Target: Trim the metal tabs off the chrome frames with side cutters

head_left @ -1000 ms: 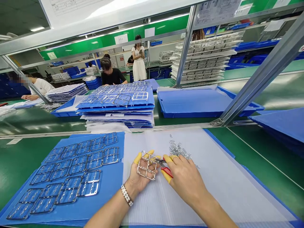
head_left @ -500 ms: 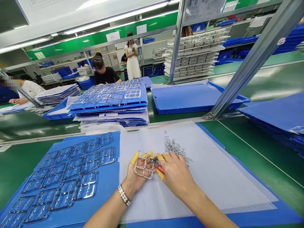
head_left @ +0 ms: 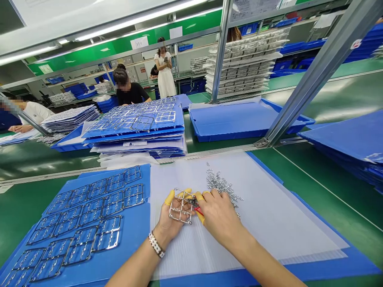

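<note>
My left hand [head_left: 169, 217], with yellow finger covers, holds a silver sprue frame [head_left: 181, 210] with small parts along its inner bars. In my right hand [head_left: 217, 213], also in yellow finger covers, is a pair of cutting pliers [head_left: 196, 208] with red handles. The pliers' jaws are at the right side of the frame; whether they touch a part is too small to tell. Just beyond my right hand, a pile of small silver parts [head_left: 220, 182] lies on a white translucent sheet [head_left: 260, 223]. Several more sprue frames [head_left: 107, 233] lie in rows to my left.
A blue sheet [head_left: 131, 223] lies under the rows of frames. Behind stand a stack of frame-covered blue sheets [head_left: 167, 127] and a blue tray [head_left: 230, 133]. A slanted metal post [head_left: 311, 71] rises at right, near stacked blue sheets [head_left: 353, 139]. Several people are in the background.
The camera view has shifted slightly. My right hand and the pliers have moved very little, and the frame stays in my left hand.
</note>
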`<state>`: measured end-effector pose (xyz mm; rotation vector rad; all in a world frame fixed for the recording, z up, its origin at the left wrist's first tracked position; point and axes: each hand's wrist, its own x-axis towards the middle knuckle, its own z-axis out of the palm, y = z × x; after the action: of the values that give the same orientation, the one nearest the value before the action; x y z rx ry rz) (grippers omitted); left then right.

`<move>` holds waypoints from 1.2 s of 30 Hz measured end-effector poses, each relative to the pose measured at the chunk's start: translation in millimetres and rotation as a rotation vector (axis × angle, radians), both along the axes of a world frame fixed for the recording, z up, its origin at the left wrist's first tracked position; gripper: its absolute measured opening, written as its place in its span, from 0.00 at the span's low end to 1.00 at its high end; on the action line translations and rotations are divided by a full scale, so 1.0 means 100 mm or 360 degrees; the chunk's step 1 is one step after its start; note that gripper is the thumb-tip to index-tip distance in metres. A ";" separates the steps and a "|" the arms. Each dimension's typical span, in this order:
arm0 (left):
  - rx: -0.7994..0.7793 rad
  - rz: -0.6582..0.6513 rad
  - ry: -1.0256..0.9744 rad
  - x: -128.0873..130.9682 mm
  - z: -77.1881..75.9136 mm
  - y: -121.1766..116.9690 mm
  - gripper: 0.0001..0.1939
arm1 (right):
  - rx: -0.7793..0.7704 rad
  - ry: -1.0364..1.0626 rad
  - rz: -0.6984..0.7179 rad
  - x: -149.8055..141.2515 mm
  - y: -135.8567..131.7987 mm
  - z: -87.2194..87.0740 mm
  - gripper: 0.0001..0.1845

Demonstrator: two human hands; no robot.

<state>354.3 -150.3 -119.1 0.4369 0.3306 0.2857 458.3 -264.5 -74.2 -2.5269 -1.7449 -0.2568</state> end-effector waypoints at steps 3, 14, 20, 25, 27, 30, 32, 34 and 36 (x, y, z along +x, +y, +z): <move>0.0019 0.0009 0.0004 0.00 -0.01 0.00 0.25 | -0.0029 0.0021 0.0017 0.01 0.00 0.04 0.07; 0.0045 0.0044 0.0057 0.00 0.02 0.02 0.24 | -0.0059 -0.0101 -0.0008 -0.06 0.05 0.03 0.09; -0.0012 0.0025 -0.0019 -0.02 0.03 0.05 0.26 | 0.0080 -0.0147 0.0000 -0.05 -0.08 0.02 0.11; -0.0022 0.0018 -0.0033 -0.01 0.05 0.07 0.28 | 0.0135 -0.0041 0.0032 -0.15 -0.17 0.00 0.17; -0.0033 0.0024 -0.0014 -0.01 0.06 0.06 0.27 | 0.0097 -0.0007 0.0048 -0.19 -0.15 -0.01 0.18; -0.0036 0.0020 -0.0005 -0.02 0.06 0.04 0.26 | 0.0047 0.0012 0.0055 -0.22 -0.11 -0.03 0.14; -0.0028 0.0015 -0.0002 -0.02 0.05 0.03 0.26 | 0.0022 0.0002 0.0056 -0.24 -0.10 -0.05 0.12; -0.0019 0.0020 0.0002 -0.02 0.04 0.03 0.26 | -0.0002 -0.0031 0.0055 -0.25 -0.09 -0.07 0.12; -0.0009 0.0030 -0.0003 -0.01 0.04 0.03 0.26 | -0.0018 -0.0082 0.0056 -0.26 -0.10 -0.08 0.14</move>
<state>352.9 -147.0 -115.5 0.4280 0.3339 0.3034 431.9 -274.1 -82.0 -2.5165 -1.8128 -0.3135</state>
